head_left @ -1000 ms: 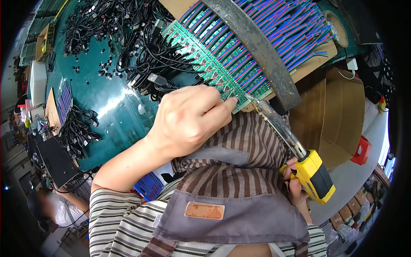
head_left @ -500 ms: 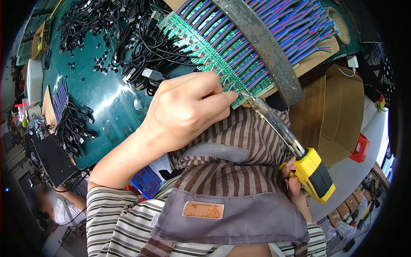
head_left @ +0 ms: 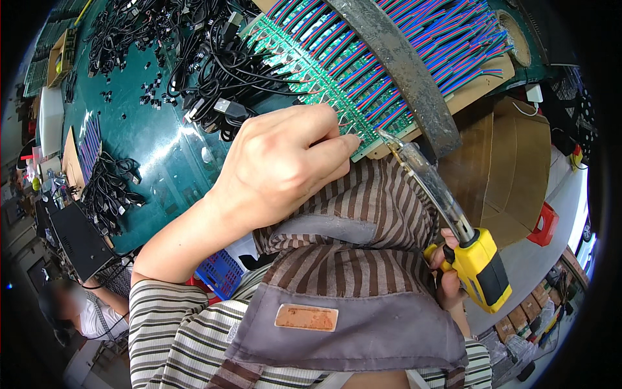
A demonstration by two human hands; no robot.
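My left hand [head_left: 285, 165] is closed in a pinch at the near corner of a green circuit board panel [head_left: 330, 91]. Whatever its fingertips grip is hidden behind them. My right hand [head_left: 448, 275] is wrapped round the handle of a yellow and black soldering gun [head_left: 463, 243]. The gun's metal tip reaches the board's near edge, a little right of my left fingertips. Rows of red, blue and black wires [head_left: 466, 39] run from the panel to the right. Black cables [head_left: 223, 84] join it from the left.
A curved grey metal bar [head_left: 414, 78] lies across the panel and wires. Heaps of black cables and small black parts cover areas of the green table [head_left: 175, 149]. Right of my lap stands an open cardboard box [head_left: 512, 175]. Another person [head_left: 97, 314] sits at the far left.
The soldering gun has shifted slightly right, and its tip has moved up and right, away from my left fingertips. My left hand has barely moved.
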